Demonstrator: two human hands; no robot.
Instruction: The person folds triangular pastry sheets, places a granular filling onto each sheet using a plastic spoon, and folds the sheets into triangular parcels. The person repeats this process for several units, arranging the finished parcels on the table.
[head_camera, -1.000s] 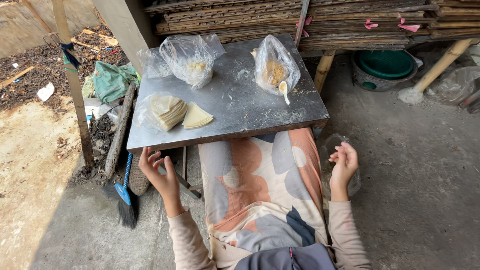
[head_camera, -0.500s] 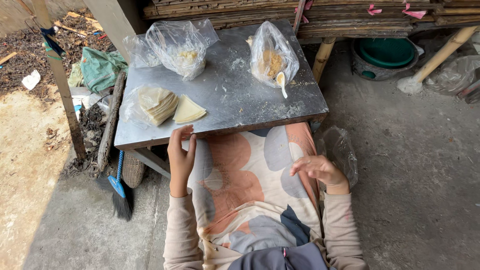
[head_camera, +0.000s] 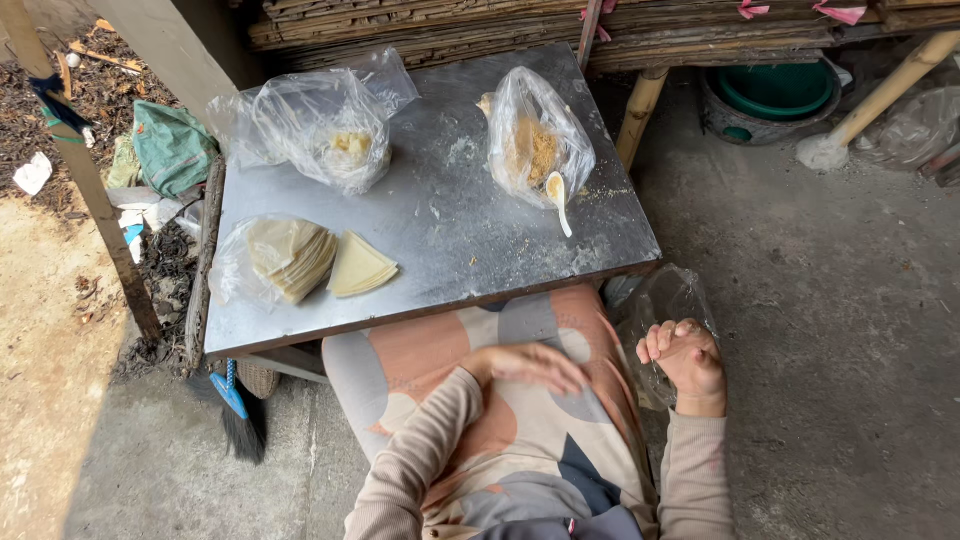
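Since half a second ago the left hand (head_camera: 530, 365) has come off the front edge of the grey metal surface (head_camera: 440, 215) and now lies across the lap on the patterned orange, cream and grey cloth (head_camera: 520, 430), fingers loosely spread and blurred, holding nothing. The right hand (head_camera: 688, 358) has lifted a little at the person's right side; its grip is curled closed on the crumpled clear plastic bag (head_camera: 660, 305) that hangs just below the surface's near right corner.

That bag looks thin, light and limp. By this judgement it will crumple and slide rather than keep a shape, so it is best pinched at a gathered edge or the mouth. Whether anything is inside cannot be told.

On the surface there are two knotted clear plastic bags of filling: one with pale yellow lumps (head_camera: 335, 135) at the back left, and one with brown crumbs (head_camera: 538, 140) at the back right. One white plastic spoon (head_camera: 556, 198) leans on the second bag. At the front left lies one stack of thin pale triangular wrappers (head_camera: 290, 258) half in a clear sleeve, touching one loose folded wrapper (head_camera: 360, 268). These sheets look soft and tearable.

One blue-handled broom (head_camera: 238, 410) stands on the floor below, and one green basin (head_camera: 775, 90) sits beyond the surface.
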